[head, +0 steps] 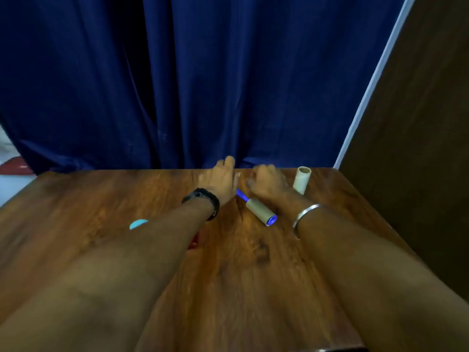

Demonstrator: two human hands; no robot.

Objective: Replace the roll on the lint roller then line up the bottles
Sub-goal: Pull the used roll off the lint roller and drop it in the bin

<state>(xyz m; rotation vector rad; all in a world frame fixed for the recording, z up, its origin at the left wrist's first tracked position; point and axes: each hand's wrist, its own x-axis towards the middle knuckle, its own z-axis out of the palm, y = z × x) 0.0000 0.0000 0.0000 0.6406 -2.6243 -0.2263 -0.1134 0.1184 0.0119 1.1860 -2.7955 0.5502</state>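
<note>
A person's two bare forearms reach forward across a brown wooden table (pixel 241 288), seen from a camera on the head. The lint roller (pixel 261 211) lies on its side near the far middle of the table, its tan cardboard roll toward the camera and its blue handle running away, up and to the left, into the narrow gap between the hands. The left hand (pixel 219 177) hovers just left of the handle, back upward and fingers curled loosely down; the blur hides whether it touches the handle. The right hand (pixel 266 180) sits just right of the handle, fingers bent under in a loose fist, and whether it grips anything cannot be told. A black watch (pixel 204 200) circles the left wrist, and a thin metal bangle (pixel 304 215) circles the right wrist. To the right of the lint roller, just beyond the right hand, a pale spare roll (pixel 302 180) stands tilted near the table's far edge. Well to the left of the lint roller, the left forearm covers most of two small things: a light blue object (pixel 138 224) and a red object (pixel 194 241), too hidden to identify. A dark blue curtain (pixel 203 85) hangs behind the table, and a dark brown panel (pixel 418 135) rises on the right side.
</note>
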